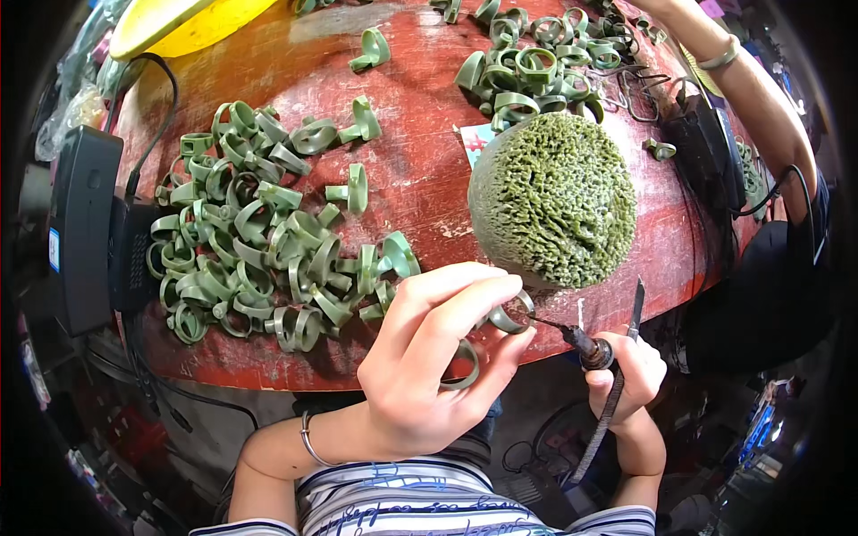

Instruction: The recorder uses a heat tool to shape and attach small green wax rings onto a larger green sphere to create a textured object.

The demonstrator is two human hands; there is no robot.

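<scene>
In my left hand (420, 375) a small green ring (502, 322) is pinched between thumb and fingertips. A second green ring (475, 364) sits lower, inside the curled fingers. My right hand (633, 371) grips a wax pen (593, 348) with a dark collar; its thin tip points left, at or very close to the pinched ring's band. From the same hand a slim dark blade (637, 308) juts upward, and a grey textured shaft (597, 431) runs below it; whether they are one tool I cannot tell. Just beyond both hands stands a round block with a rough, porous green top (563, 196).
A large pile of green rings (259, 232) covers the red table's (420, 152) left side; another pile (536, 67) lies at the back. Black boxes with cables stand at the left (85, 228) and right (710, 147). A yellow basin (201, 27) is far left. Another person's arm (751, 89) reaches in far right.
</scene>
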